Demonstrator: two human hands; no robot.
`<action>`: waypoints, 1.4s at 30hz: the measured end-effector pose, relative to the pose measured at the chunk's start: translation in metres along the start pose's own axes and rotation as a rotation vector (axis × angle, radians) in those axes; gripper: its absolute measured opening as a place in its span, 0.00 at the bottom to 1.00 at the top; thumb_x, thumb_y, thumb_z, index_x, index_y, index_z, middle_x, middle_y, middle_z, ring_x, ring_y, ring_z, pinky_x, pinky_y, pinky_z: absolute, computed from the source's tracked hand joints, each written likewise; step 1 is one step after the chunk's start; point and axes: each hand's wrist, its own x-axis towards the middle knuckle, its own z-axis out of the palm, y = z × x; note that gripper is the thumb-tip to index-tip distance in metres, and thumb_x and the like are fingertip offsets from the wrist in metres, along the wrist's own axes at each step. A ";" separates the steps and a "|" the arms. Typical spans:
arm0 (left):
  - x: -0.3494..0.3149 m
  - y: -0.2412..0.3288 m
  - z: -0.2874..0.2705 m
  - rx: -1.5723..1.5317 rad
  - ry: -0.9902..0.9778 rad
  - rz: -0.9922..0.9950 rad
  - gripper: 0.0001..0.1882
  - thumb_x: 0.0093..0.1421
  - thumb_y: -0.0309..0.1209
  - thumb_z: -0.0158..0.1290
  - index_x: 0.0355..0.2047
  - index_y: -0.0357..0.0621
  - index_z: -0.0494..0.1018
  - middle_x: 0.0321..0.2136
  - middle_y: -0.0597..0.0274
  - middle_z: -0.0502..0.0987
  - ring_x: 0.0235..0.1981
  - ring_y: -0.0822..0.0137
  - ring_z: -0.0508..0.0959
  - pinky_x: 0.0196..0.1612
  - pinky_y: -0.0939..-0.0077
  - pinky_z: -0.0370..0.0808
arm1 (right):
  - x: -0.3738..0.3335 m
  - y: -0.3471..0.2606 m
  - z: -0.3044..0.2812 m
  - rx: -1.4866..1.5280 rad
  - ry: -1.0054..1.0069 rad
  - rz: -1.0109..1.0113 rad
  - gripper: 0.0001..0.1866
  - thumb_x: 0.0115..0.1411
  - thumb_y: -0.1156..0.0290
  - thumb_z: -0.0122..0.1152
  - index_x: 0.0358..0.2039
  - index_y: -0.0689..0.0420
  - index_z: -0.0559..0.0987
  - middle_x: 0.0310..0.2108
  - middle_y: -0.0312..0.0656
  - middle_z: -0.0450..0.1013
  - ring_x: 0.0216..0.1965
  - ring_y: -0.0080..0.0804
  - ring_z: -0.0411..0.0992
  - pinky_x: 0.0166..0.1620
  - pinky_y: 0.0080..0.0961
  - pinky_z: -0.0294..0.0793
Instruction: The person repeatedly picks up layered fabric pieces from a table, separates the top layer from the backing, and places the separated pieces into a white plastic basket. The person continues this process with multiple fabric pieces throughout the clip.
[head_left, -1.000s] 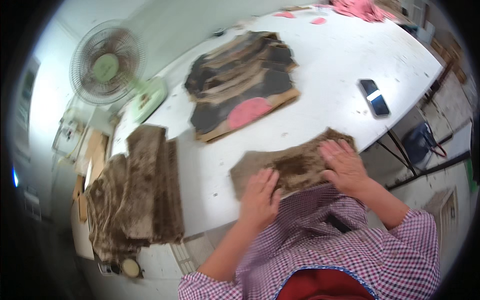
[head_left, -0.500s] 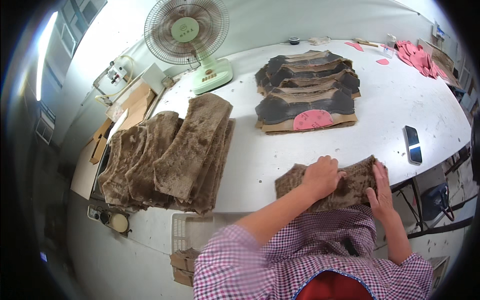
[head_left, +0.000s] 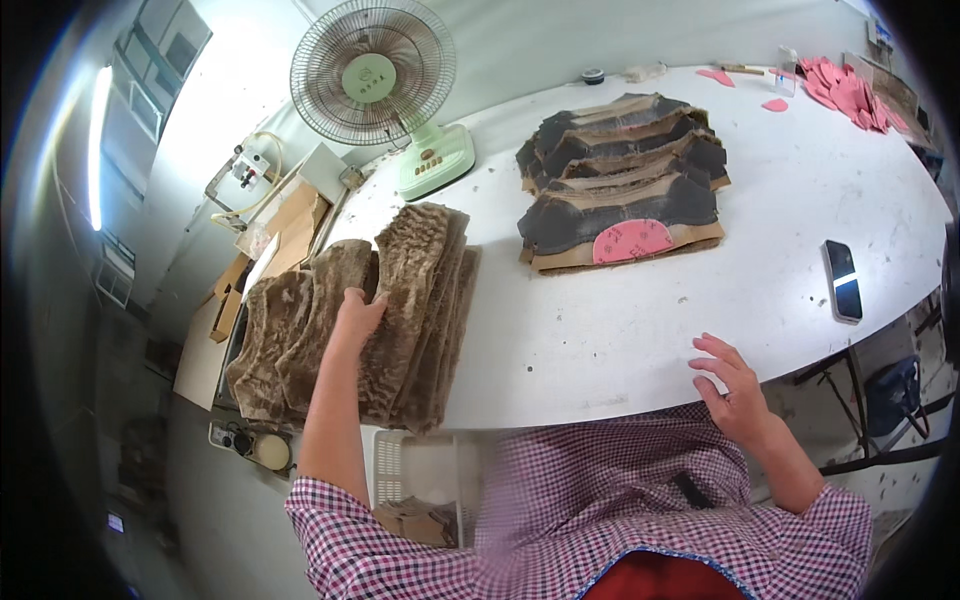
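Note:
My left hand (head_left: 357, 318) is at the stack of brown fur pieces on the left. Its thumb lies on the top fur piece (head_left: 408, 260) and its other fingers curl at that piece's left edge, partly hidden. Over the front right of the white table, my right hand (head_left: 737, 395) is open, fingers apart and holding nothing. More brown fur pieces (head_left: 268, 335) overlap in stacks left of my left hand.
Dark-backed pieces (head_left: 570, 222) lie in overlapping rows at the table's (head_left: 600, 340) back middle, a pink patch (head_left: 634, 241) on the nearest. A green fan (head_left: 437, 165) stands back left, a phone (head_left: 843, 282) right. Pink pieces (head_left: 845, 95) heap at far right; a white crate (head_left: 388, 462) sits below the edge.
My left hand has moved from the front right to the left stack. The fur piece that lay under both hands has left that spot. My right hand has lifted off, fingers spread.

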 end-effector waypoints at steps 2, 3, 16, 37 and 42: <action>0.013 -0.001 -0.015 -0.054 -0.287 0.021 0.34 0.64 0.45 0.52 0.60 0.31 0.62 0.57 0.40 0.68 0.55 0.47 0.71 0.52 0.56 0.72 | 0.012 -0.010 0.008 0.124 -0.096 0.080 0.14 0.56 0.78 0.60 0.44 0.61 0.76 0.52 0.51 0.71 0.58 0.50 0.67 0.57 0.36 0.69; 0.016 0.001 -0.026 0.002 -0.461 0.015 0.36 0.65 0.49 0.48 0.64 0.34 0.59 0.60 0.42 0.65 0.56 0.48 0.71 0.55 0.56 0.69 | 0.021 -0.019 0.016 0.224 -0.157 0.132 0.15 0.58 0.75 0.60 0.46 0.61 0.76 0.52 0.51 0.71 0.57 0.50 0.67 0.56 0.36 0.69; 0.041 -0.040 0.017 -0.694 -0.920 -0.241 0.43 0.61 0.61 0.48 0.64 0.39 0.61 0.64 0.51 0.62 0.64 0.59 0.62 0.66 0.66 0.57 | 0.230 -0.081 0.221 1.070 -0.935 0.821 0.59 0.54 0.26 0.48 0.68 0.65 0.51 0.68 0.60 0.47 0.67 0.59 0.50 0.64 0.57 0.54; -0.047 0.055 0.030 -1.435 -1.033 -0.261 0.41 0.58 0.49 0.59 0.59 0.27 0.61 0.52 0.48 0.71 0.51 0.61 0.75 0.53 0.69 0.72 | 0.235 -0.102 0.162 1.241 -0.524 1.449 0.38 0.61 0.46 0.57 0.63 0.59 0.63 0.59 0.47 0.66 0.57 0.37 0.67 0.59 0.35 0.68; -0.033 0.015 -0.023 -1.304 -0.637 -0.014 0.45 0.54 0.47 0.61 0.61 0.29 0.56 0.54 0.43 0.69 0.55 0.57 0.72 0.57 0.66 0.69 | 0.258 -0.163 0.180 1.353 -0.561 1.239 0.36 0.63 0.48 0.54 0.62 0.60 0.64 0.59 0.47 0.65 0.58 0.37 0.66 0.60 0.35 0.66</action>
